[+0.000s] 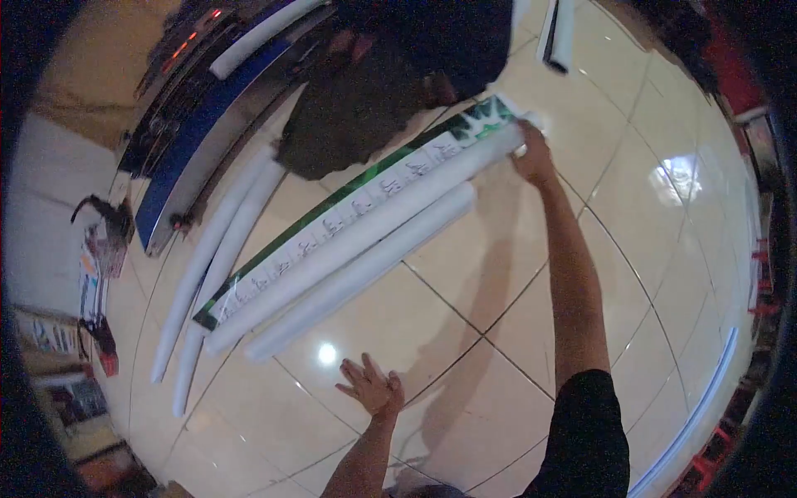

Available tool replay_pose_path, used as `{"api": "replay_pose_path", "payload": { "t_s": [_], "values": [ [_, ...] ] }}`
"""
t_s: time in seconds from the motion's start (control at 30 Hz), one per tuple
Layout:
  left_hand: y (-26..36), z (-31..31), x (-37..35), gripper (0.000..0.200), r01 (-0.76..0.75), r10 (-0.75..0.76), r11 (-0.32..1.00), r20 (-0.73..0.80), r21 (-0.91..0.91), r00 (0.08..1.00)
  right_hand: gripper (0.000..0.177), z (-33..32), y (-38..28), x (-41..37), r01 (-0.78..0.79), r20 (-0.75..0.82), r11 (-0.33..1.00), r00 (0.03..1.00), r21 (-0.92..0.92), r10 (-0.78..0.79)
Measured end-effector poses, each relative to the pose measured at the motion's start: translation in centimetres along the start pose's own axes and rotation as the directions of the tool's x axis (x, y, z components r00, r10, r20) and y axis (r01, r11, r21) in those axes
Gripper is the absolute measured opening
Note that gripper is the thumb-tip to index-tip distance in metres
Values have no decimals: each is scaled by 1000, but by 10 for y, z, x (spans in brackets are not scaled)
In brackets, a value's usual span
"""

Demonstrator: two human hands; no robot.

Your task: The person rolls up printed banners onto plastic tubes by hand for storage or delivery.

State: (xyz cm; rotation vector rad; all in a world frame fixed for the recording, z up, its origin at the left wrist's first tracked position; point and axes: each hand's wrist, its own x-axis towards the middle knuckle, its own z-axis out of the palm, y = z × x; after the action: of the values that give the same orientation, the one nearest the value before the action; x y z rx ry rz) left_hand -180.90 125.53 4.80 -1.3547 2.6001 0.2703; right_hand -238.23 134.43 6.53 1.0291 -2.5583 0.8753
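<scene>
A partly rolled printed banner (357,207) lies slantwise on the tiled floor, its green border and rows of dark print showing along the far side. The white roll (332,266) of that banner runs along its near edge. My right hand (531,153) reaches out and closes round the right end of the banner roll. My left hand (369,388) hovers over or rests on the floor with its fingers spread, holding nothing. Between my left hand and the banner lies another white roll (365,278), apart from both hands.
Two more white rolls (207,274) lie at left. A person in dark clothes (374,91) is just beyond the banner. A long blue-edged box or panel (178,158) stands at upper left. Another roll (560,41) lies top right; a long pale strip (693,423) lies lower right.
</scene>
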Motion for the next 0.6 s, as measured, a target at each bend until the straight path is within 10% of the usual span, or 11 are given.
{"api": "replay_pose_path", "payload": {
  "t_s": [0.07,0.2,0.3,0.37,0.6],
  "values": [
    [-7,5,-1,77,-43,42,999,38,24,998,67,26,-109,1,244,372,963,909,-115,-186],
    [-7,-6,1,76,-48,51,994,26,-94,998,59,75,-280,-62,461,661,797,461,391,-592],
    [-8,-4,-1,77,-42,43,996,9,-78,999,56,111,-323,-113,552,642,762,457,339,-616],
    [-10,4,-1,79,-27,25,997,-42,-71,999,58,116,-322,-145,515,468,802,652,303,-596],
    [-22,-8,-15,76,-95,71,979,-137,-180,988,65,-3,-315,-235,134,768,982,640,-131,15]
  ]
}}
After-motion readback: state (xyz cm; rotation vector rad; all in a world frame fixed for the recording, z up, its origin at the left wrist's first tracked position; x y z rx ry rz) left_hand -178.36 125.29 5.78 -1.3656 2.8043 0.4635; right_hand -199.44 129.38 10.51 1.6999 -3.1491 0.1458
